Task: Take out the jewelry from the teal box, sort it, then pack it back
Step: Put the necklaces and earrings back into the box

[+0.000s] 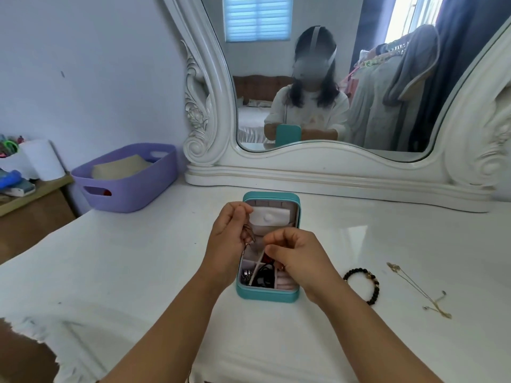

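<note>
The teal box [265, 295] stands open on the white dresser top, its lid upright with a pale pouch inside. Its divided tray holds dark cords, a metal piece and pink rolls. My left hand [226, 241] hovers over the box's left side and pinches a thin dark chain [248, 235] that dangles from its fingers. My right hand [296, 255] is over the tray with fingers curled, pinching a small item that I cannot make out. A black bead bracelet [372, 286] and a gold necklace [414, 288] lie on the dresser to the right.
A large white-framed mirror [318, 172] stands right behind the box. A purple basket [130, 186] sits at the back left, beside a wooden side table [33, 197] with clutter. The dresser's front edge [36, 324] runs at lower left.
</note>
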Demonstrator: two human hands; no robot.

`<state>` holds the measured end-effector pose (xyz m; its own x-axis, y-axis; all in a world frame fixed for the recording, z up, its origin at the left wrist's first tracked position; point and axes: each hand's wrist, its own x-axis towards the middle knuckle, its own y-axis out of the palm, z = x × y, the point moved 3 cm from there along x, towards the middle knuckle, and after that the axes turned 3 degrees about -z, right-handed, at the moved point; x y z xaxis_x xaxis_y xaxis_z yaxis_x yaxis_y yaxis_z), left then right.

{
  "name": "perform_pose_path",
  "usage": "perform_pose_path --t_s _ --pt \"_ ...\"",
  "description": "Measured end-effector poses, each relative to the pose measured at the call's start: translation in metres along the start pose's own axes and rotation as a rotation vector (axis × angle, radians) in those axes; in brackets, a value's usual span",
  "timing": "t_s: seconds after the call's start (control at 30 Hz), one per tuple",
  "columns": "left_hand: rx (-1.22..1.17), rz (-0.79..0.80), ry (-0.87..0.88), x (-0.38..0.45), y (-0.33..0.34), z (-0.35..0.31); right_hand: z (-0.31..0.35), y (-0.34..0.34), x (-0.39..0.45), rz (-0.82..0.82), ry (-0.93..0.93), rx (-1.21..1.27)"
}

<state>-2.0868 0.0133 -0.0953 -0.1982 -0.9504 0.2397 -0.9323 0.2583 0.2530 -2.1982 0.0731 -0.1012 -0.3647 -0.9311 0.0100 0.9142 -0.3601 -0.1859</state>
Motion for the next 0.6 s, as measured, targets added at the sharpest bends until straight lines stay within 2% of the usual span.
perform_pose_path --t_s 0.17,0.47,0.6 --pt "-0.142 0.012 0.036 0.011 0.001 0.005 -0.004 0.001 0.006 -0.025 -0.007 -0.029" --pt "-0.426 0.039 -0.04 0.021 0.008 0.002 -0.009 -0.002 0.007 -0.002 0.011 0.007" --pt "-0.341 0.046 -0.03 0.028 0.007 -0.001 -0.01 -0.002 0.008 -0.005 0.0 0.005"
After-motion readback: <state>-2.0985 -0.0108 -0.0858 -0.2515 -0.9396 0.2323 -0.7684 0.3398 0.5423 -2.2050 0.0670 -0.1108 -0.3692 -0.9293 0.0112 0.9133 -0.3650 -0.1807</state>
